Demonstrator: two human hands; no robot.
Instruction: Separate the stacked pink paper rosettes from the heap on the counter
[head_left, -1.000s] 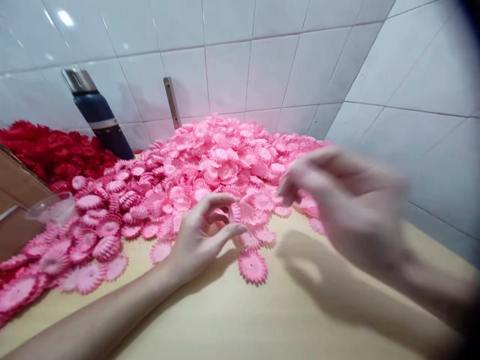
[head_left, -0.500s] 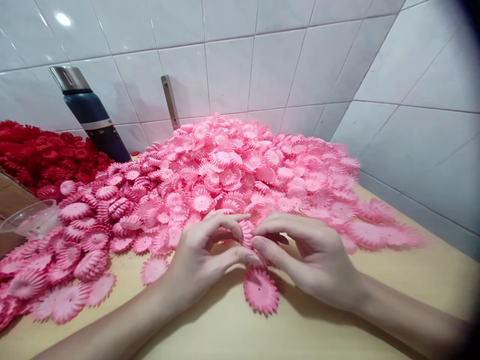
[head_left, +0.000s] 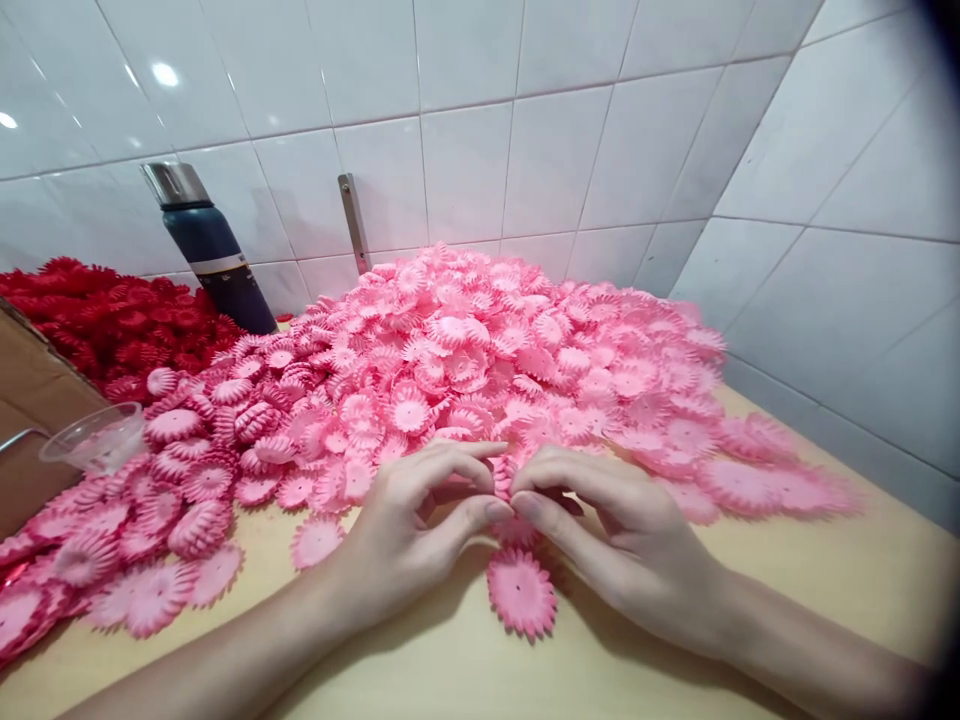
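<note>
Between my two hands, a small pink scalloped flower disc (head_left: 504, 474) is pinched at its edges, partly hidden by the fingers. My left hand (head_left: 431, 510) closes thumb and forefinger on its left side. From the right, my right hand (head_left: 600, 515) grips it the same way with thumb and bent fingers. Just below my fingertips, another pink disc (head_left: 522, 592) with a tiny centre hole lies flat on the table. Part of a further disc shows right under the fingers. A large heap of pink discs (head_left: 465, 340) rises behind both hands.
A dark blue bottle (head_left: 217, 265) with a metal cap stands by the tiled wall, near a red heap (head_left: 135, 320). At left are a clear plastic cup (head_left: 94, 440) and a cardboard box (head_left: 34, 400). The pale table (head_left: 420, 670) spreads in front.
The view has shifted slightly, so the background sits a little lower and further right. My thumbs are closer together on the pinched disc. The disc below has stayed put.
</note>
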